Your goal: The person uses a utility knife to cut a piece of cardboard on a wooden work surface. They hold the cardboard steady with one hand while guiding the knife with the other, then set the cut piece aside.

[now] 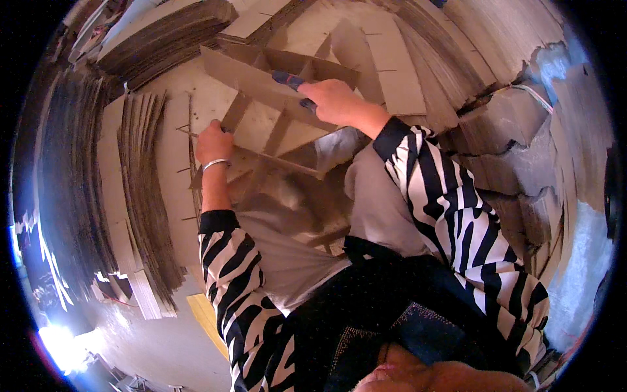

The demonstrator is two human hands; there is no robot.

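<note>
A cardboard divider grid (245,73), made of slotted strips crossing one another, lies tilted in front of me above my lap. My left hand (214,144), with a bracelet at the wrist, is closed on the near left edge of the grid. Dark covers wrap some fingers of my right hand (333,101), which pinches the top edge of a long strip across the grid's far side. Its fingertips point left along that strip. Beside the grid's far right corner lie loose slotted strips (390,59).
Stacks of cardboard strips stand at left (145,176), upper left (166,42) and upper right (434,55). Wrapped bundles (499,124) are piled at my right. A yellow board (208,317) lies on the floor beside my left arm. Bright light comes in at lower left.
</note>
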